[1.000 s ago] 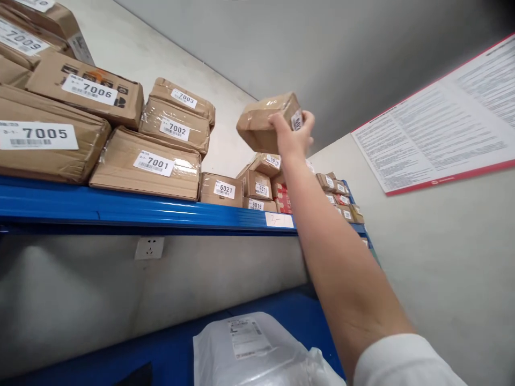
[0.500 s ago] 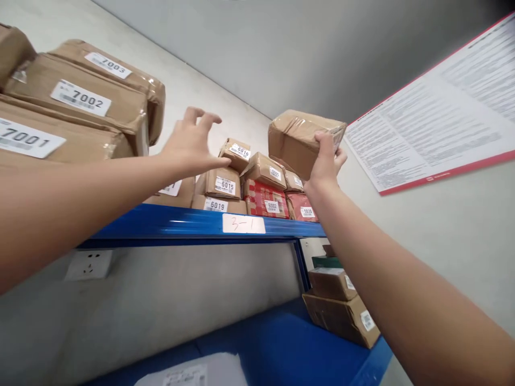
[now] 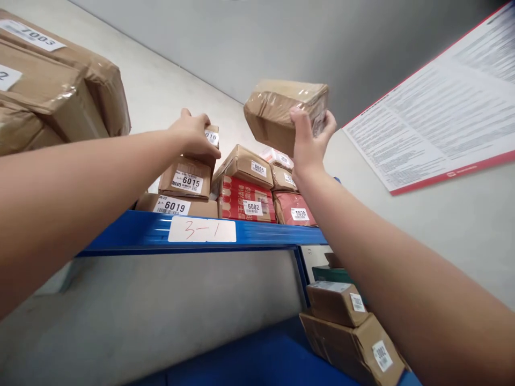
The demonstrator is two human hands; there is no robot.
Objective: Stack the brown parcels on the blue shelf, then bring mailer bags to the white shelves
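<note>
My right hand (image 3: 313, 136) grips a taped brown cardboard box (image 3: 277, 115) by its right end and holds it up above the shelf, slightly tilted. On the left, my left hand (image 3: 195, 134) is closed around a small cardboard box labelled 6016 (image 3: 212, 136), its thumb across the front; the fingers partly hide this box. Beneath it sits a box labelled 6015 (image 3: 187, 179), resting on one labelled 6019 (image 3: 177, 206). Just right of these, a box labelled 6005 (image 3: 245, 163) lies on a red box labelled 6002 (image 3: 246, 199).
The blue shelf edge (image 3: 257, 231) carries a 3-1 tag (image 3: 201, 229). Large boxes, one labelled 7003 (image 3: 96, 75), stack at left. A reddish box labelled 5030 (image 3: 292, 208) stands at right. Lower down, boxes (image 3: 338, 343) sit on a blue shelf (image 3: 249, 359). A poster (image 3: 438, 107) hangs right.
My left hand has closed in from an open reach onto the box labelled 6016. The right hand's box has risen and shifted left in view. The view has moved closer and rightward.
</note>
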